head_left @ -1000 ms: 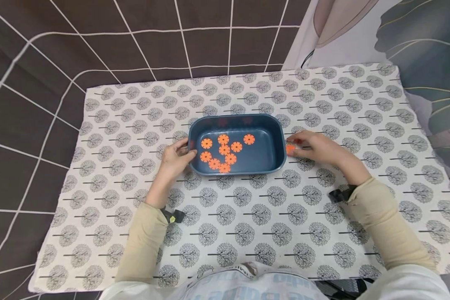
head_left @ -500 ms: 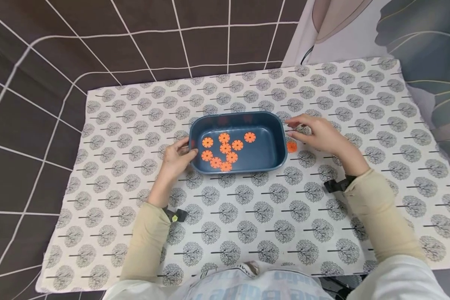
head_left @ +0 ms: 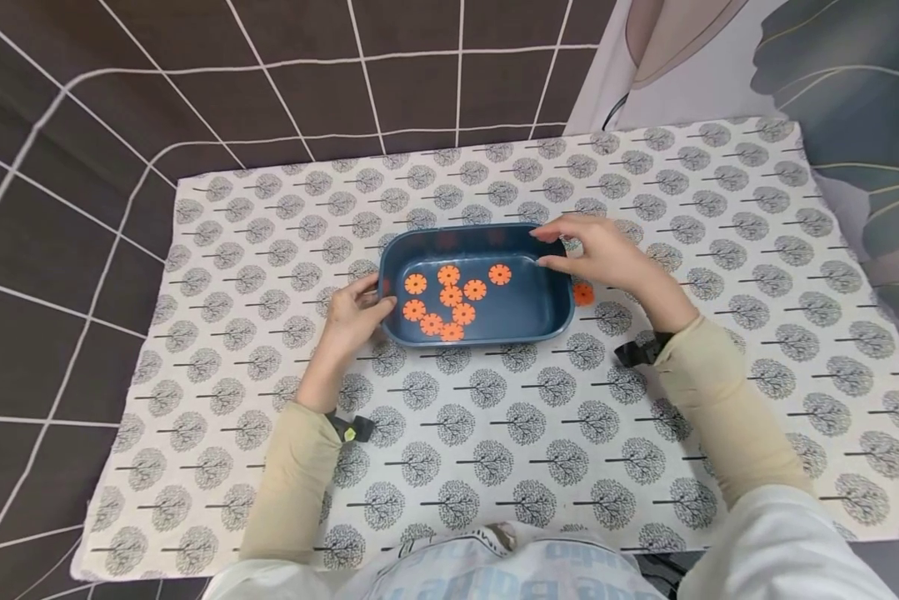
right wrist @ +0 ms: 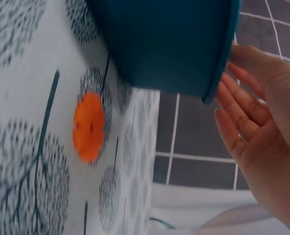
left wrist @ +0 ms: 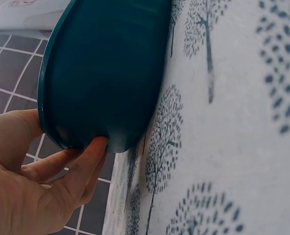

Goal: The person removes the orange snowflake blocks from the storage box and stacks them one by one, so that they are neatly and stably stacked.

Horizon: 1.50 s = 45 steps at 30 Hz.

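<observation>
A dark blue rectangular tub (head_left: 524, 312) stands on the tree-print cloth. Several orange notched discs (head_left: 475, 290) lie on its floor, mostly in the left half. My left hand (head_left: 350, 321) pinches the tub's left end, thumb at the rim and fingers against the outer wall, as the left wrist view also shows. Over the tub's back right corner is my right hand (head_left: 602, 254), thumb and fingers apart with nothing between them. One more orange disc (right wrist: 90, 127) lies on the cloth just outside the tub's right end, below that hand.
The tree-print cloth (head_left: 464, 492) covers the table around the tub. A dark covering with a white grid (head_left: 412, 92) rises behind the table and along its left side. Pale and grey-green fabric hangs (head_left: 846, 108) at the back right.
My right hand held an orange disc at the tub's right end, then let it go onto the cloth. The hand has since moved left over the rim. My left hand keeps its grip.
</observation>
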### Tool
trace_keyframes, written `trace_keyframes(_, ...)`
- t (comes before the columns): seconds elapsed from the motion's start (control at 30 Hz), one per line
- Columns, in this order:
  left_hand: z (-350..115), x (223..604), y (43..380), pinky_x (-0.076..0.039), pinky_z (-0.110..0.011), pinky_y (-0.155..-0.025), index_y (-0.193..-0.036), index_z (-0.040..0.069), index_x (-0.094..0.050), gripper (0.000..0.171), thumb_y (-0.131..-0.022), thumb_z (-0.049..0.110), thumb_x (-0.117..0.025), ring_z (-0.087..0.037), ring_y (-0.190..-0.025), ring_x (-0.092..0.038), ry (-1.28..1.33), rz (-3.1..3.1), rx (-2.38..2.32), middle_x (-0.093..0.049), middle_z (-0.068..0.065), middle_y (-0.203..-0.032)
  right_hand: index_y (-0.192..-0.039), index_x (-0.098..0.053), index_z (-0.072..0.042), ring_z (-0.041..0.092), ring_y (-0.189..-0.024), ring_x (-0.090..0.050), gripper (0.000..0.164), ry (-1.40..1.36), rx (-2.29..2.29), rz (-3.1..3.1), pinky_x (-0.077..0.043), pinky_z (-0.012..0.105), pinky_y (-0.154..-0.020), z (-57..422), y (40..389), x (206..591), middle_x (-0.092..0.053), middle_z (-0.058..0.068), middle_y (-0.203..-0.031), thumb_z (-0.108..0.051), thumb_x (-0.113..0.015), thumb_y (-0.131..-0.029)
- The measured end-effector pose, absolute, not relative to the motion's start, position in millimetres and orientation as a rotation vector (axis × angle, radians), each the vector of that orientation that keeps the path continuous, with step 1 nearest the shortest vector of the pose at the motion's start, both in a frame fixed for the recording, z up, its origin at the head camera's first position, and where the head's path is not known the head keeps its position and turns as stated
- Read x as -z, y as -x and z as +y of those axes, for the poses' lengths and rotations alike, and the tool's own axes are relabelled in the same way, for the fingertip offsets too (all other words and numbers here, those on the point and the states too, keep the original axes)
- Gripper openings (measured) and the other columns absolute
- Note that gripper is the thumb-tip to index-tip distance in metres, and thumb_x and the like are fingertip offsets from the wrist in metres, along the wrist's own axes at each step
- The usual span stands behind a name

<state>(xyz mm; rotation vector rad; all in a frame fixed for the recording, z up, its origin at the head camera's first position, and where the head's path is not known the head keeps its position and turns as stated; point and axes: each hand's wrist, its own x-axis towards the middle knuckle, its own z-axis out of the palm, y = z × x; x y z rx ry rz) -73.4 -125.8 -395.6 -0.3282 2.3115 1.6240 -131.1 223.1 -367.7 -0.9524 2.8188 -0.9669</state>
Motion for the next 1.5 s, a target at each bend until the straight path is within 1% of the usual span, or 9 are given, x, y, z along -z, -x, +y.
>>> trace_keyframes(0.1,-127.0,396.1,72.7,-0.058,-0.025,-0.069,-0.139,0.014,-0.044,0.057,-0.086,0.011,-0.065,-0.025,-0.11,-0.059,0.347,2.289,-1.641,-0.058,-0.015,-0.126,-0.113,-0.065,-0.003,0.026,-0.096,-0.06,0.04,0.988,0.93,2.818,-0.051,0.041,-0.08,212.3,134.4,368.8,-0.065,0.012,-0.104,-0.017,-0.077,-0.077)
trace_keyframes(0.17,-127.7,396.4,72.2,-0.058,-0.025,-0.066,-0.139,0.015,-0.044,0.057,-0.086,0.011,-0.065,-0.025,-0.107,-0.06,0.364,2.28,-1.647,-0.058,-0.015,-0.126,-0.112,-0.066,-0.003,0.026,-0.097,-0.06,0.043,1.012,0.924,2.799,-0.052,0.041,-0.081,205.3,136.2,368.9,-0.065,0.012,-0.106,-0.02,-0.079,-0.075)
trace_keyframes(0.23,-128.4,396.6,71.7,-0.058,-0.025,-0.069,-0.139,0.015,-0.044,0.057,-0.085,0.011,-0.065,-0.025,-0.107,-0.06,0.375,2.279,-1.652,-0.058,-0.015,-0.125,-0.113,-0.066,-0.003,0.026,-0.099,-0.06,0.046,1.019,0.905,2.775,-0.052,0.041,-0.082,198.9,138.0,369.6,-0.065,0.012,-0.109,-0.022,-0.08,-0.074)
trace_keyframes(0.4,-128.8,397.2,71.4,-0.054,-0.026,-0.086,-0.138,0.013,-0.046,0.057,-0.085,0.011,-0.065,-0.023,-0.115,-0.055,0.381,2.284,-1.664,-0.057,-0.014,-0.126,-0.115,-0.065,-0.004,0.028,-0.101,-0.06,0.046,1.046,0.804,2.732,-0.053,0.042,-0.083,186.0,141.8,374.9,-0.063,0.013,-0.113,-0.023,-0.078,-0.075)
trace_keyframes(0.47,-128.4,397.3,71.2,-0.053,-0.027,-0.088,-0.138,0.013,-0.045,0.057,-0.085,0.011,-0.065,-0.023,-0.116,-0.054,0.381,2.269,-1.672,-0.057,-0.014,-0.126,-0.115,-0.065,-0.004,0.028,-0.101,-0.061,0.046,1.052,0.768,2.721,-0.053,0.042,-0.084,182.3,142.1,376.9,-0.063,0.012,-0.114,-0.024,-0.078,-0.076)
trace_keyframes(0.63,-128.4,398.1,71.9,-0.054,-0.028,-0.087,-0.139,0.014,-0.044,0.058,-0.085,0.012,-0.066,-0.023,-0.115,-0.054,0.378,2.247,-1.678,-0.057,-0.014,-0.125,-0.117,-0.065,-0.005,0.027,-0.102,-0.061,0.049,1.047,0.719,2.697,-0.053,0.041,-0.085,175.5,143.7,380.8,-0.063,0.011,-0.115,-0.027,-0.078,-0.075)
trace_keyframes(0.83,-128.3,400.0,73.0,-0.053,-0.028,-0.09,-0.138,0.014,-0.046,0.056,-0.085,0.011,-0.065,-0.022,-0.116,-0.053,0.356,2.248,-1.699,-0.057,-0.014,-0.125,-0.116,-0.063,-0.002,0.028,-0.102,-0.06,0.046,1.002,0.649,2.665,-0.052,0.042,-0.088,165.5,145.5,381.8,-0.063,0.013,-0.112,-0.021,-0.077,-0.077)
trace_keyframes(1.2,-125.5,400.3,72.6,-0.053,-0.029,-0.09,-0.139,0.015,-0.044,0.058,-0.085,0.012,-0.065,-0.022,-0.117,-0.053,0.373,2.219,-1.71,-0.056,-0.013,-0.127,-0.116,-0.065,-0.003,0.023,-0.085,-0.058,0.045,0.866,0.411,2.698,-0.051,0.039,-0.077,152.6,144.6,385.8,-0.063,0.013,-0.107,-0.025,-0.077,-0.077)
trace_keyframes(1.5,-129.9,401.7,74.8,-0.054,-0.029,-0.088,-0.138,0.014,-0.045,0.058,-0.084,0.011,-0.066,-0.023,-0.115,-0.054,0.375,2.214,-1.729,-0.056,-0.014,-0.126,-0.108,-0.068,-0.007,0.024,-0.083,-0.059,0.04,0.836,0.367,2.761,-0.052,0.04,-0.074,150.1,143.7,387.8,-0.062,0.01,-0.097,-0.031,-0.075,-0.077)
